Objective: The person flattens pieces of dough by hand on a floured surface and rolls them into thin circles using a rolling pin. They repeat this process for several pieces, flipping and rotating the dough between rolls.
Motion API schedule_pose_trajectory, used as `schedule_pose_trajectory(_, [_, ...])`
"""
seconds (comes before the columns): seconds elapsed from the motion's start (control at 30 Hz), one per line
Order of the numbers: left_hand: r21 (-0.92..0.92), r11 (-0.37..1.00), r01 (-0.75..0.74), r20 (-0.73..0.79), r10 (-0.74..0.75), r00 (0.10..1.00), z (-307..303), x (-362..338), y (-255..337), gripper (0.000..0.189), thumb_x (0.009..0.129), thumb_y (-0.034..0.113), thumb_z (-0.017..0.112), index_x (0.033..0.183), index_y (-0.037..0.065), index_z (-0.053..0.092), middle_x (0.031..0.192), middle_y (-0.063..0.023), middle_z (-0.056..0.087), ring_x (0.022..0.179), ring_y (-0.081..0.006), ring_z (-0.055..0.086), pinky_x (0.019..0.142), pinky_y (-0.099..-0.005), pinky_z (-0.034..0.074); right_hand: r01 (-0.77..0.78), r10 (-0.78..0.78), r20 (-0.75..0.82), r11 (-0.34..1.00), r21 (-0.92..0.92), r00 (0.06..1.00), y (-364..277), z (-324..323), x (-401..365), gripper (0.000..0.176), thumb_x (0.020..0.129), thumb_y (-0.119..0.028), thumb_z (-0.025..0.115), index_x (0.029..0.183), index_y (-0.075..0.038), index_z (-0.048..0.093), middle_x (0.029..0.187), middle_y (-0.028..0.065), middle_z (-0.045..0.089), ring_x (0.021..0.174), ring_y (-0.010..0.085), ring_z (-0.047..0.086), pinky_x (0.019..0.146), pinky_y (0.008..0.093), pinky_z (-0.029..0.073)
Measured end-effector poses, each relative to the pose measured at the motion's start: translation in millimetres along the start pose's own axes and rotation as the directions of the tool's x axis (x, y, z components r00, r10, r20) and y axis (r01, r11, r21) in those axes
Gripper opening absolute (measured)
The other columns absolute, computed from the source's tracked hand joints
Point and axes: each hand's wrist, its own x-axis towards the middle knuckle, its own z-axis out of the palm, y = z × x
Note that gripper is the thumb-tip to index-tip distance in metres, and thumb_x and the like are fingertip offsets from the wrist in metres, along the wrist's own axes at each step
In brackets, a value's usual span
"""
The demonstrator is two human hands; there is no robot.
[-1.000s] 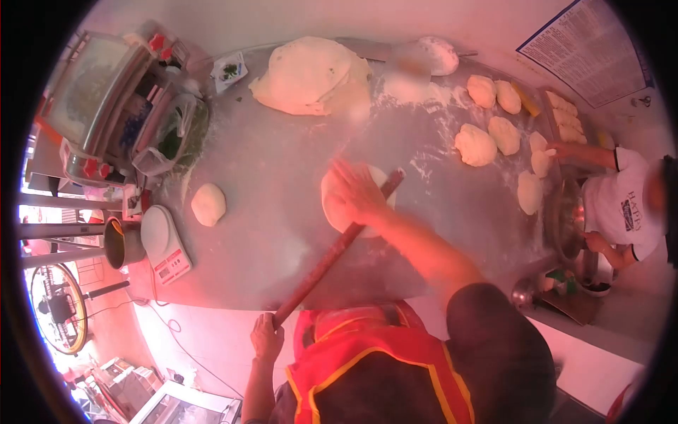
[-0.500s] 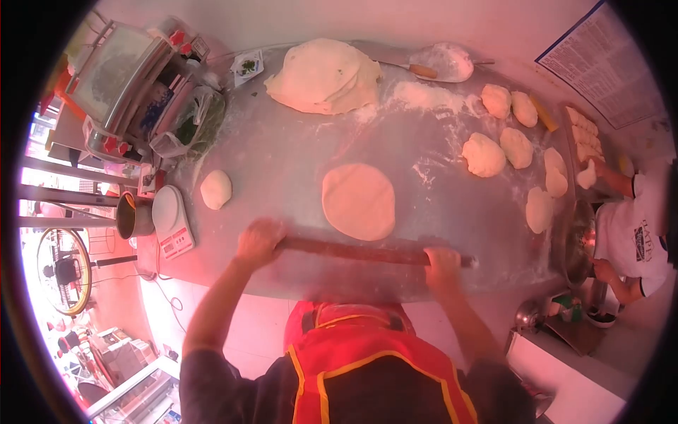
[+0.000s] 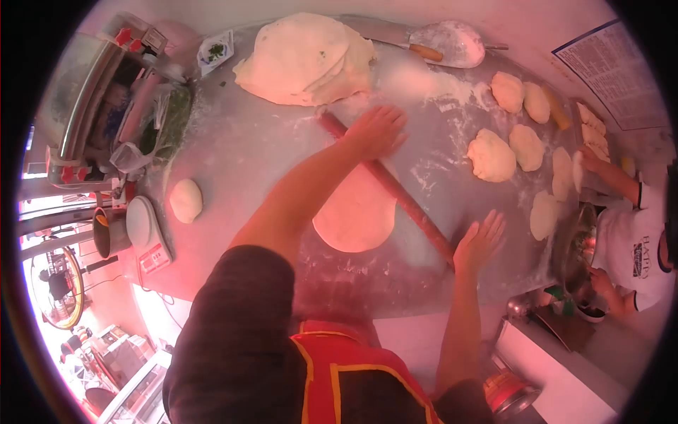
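Note:
A brown rolling pin lies diagonally across a flat round of dough on the floured metal worktop. My left hand rests on the pin toward its far end, fingers stretched out over it to the right. By the pin's near right end is my right hand, its palm against the pin and its fingers extended. Part of the dough round is hidden under the pin and my left forearm.
Stacked dough sheets lie at the back, beside a floury scoop. Several dough lumps sit at the right, and one dough ball at the left near a scale. A co-worker's hand handles dough at the right edge.
The rolling pin has swung from lying crosswise at the near edge to a diagonal over the dough round. My left hand has moved far forward and right; both hands' fingers have straightened from their grip.

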Motion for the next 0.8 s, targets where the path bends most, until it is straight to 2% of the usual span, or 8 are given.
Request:
schedule_pose_trajectory(0.1, [0.019,0.999,-0.042,-0.124,0.044,0.991,3.1,-32.0,-3.1,0.058,0.098,0.039,0.047,0.145,0.006,0.039,0.152,-0.0118,0.037,0.146,-0.0279,0.025,0.119,-0.0460,0.018,0.118,-0.117,-0.036,0.993,0.019,0.992,-3.7,11.0,-27.5,0.058,0.099,-0.027,0.043,0.150,-0.002,0.030,0.155,0.0195,0.030,0.144,0.0370,0.026,0.115,0.0562,0.020])
schedule_pose_trajectory(0.33, [0.076,0.997,-0.014,-0.164,0.026,0.986,-17.2,-228.0,-20.0,0.057,0.092,0.036,0.057,0.137,0.001,0.049,0.145,-0.0150,0.046,0.143,-0.0263,0.031,0.120,-0.0466,0.018,0.049,-0.219,0.431,0.927,0.372,0.875,-56.1,-40.7,-198.5,0.060,0.093,-0.022,0.053,0.146,0.002,0.035,0.149,0.0259,0.037,0.139,0.0419,0.032,0.116,0.0567,0.017])
schedule_pose_trajectory(0.37, [0.073,0.997,-0.027,-0.195,0.041,0.980,-17.7,-233.6,-19.7,0.057,0.092,0.035,0.058,0.136,0.001,0.049,0.144,-0.0153,0.046,0.142,-0.0267,0.032,0.119,-0.0467,0.019,0.060,-0.205,0.350,0.922,0.384,0.914,-53.1,-38.6,-191.9,0.060,0.093,-0.021,0.053,0.145,0.001,0.035,0.149,0.0260,0.037,0.139,0.0416,0.032,0.116,0.0568,0.017])
schedule_pose_trajectory(0.4, [0.104,0.993,0.055,0.036,-0.059,0.998,-24.2,-200.2,-19.0,0.055,0.093,0.036,0.056,0.134,0.001,0.050,0.142,-0.0163,0.049,0.140,-0.0277,0.035,0.118,-0.0472,0.021,0.074,-0.191,0.268,0.917,0.392,0.944,-47.2,-30.5,-171.0,0.059,0.093,-0.020,0.054,0.145,0.001,0.035,0.149,0.0262,0.037,0.139,0.0413,0.032,0.116,0.0569,0.017])
schedule_pose_trajectory(0.47, [0.035,0.997,0.063,-0.128,-0.058,0.990,-25.3,-155.8,-17.5,0.055,0.093,0.035,0.055,0.136,0.001,0.047,0.144,-0.0169,0.045,0.140,-0.0294,0.034,0.118,-0.0478,0.022,0.113,-0.151,0.078,0.926,0.360,0.985,-53.3,-23.1,-133.0,0.057,0.094,-0.020,0.052,0.146,0.000,0.036,0.150,0.0239,0.036,0.140,0.0396,0.032,0.116,0.0562,0.017])
schedule_pose_trajectory(0.53, [-0.021,0.997,0.077,-0.229,-0.080,0.970,-20.2,-164.2,-13.0,0.056,0.093,0.033,0.055,0.139,0.003,0.045,0.147,-0.0169,0.041,0.141,-0.0316,0.032,0.118,-0.0483,0.021,0.168,-0.224,0.129,0.924,0.342,0.966,-58.0,-15.8,-160.0,0.059,0.094,-0.020,0.055,0.146,-0.001,0.035,0.151,0.0227,0.035,0.140,0.0393,0.032,0.116,0.0549,0.018])
schedule_pose_trajectory(0.63, [-0.057,0.984,0.171,-0.017,-0.172,0.985,-33.2,-236.8,-16.0,0.057,0.092,0.029,0.056,0.140,0.003,0.043,0.150,-0.0170,0.039,0.142,-0.0336,0.031,0.118,-0.0490,0.021,0.226,-0.306,0.191,0.908,0.354,0.933,-64.9,-21.7,-210.5,0.060,0.090,-0.017,0.061,0.143,-0.001,0.039,0.146,0.0213,0.041,0.135,0.0395,0.039,0.113,0.0531,0.026])
schedule_pose_trajectory(0.8, [0.023,0.995,0.094,-0.049,-0.092,0.995,-32.0,-324.1,-35.4,0.037,0.082,0.018,0.063,0.116,0.004,0.057,0.122,-0.0166,0.057,0.123,-0.0350,0.048,0.105,-0.0464,0.036,0.294,-0.414,0.159,0.822,0.487,0.896,-51.5,-13.0,-195.0,0.040,0.086,-0.013,0.062,0.125,-0.004,0.056,0.114,0.0182,0.061,0.104,0.0396,0.056,0.090,0.0503,0.043])
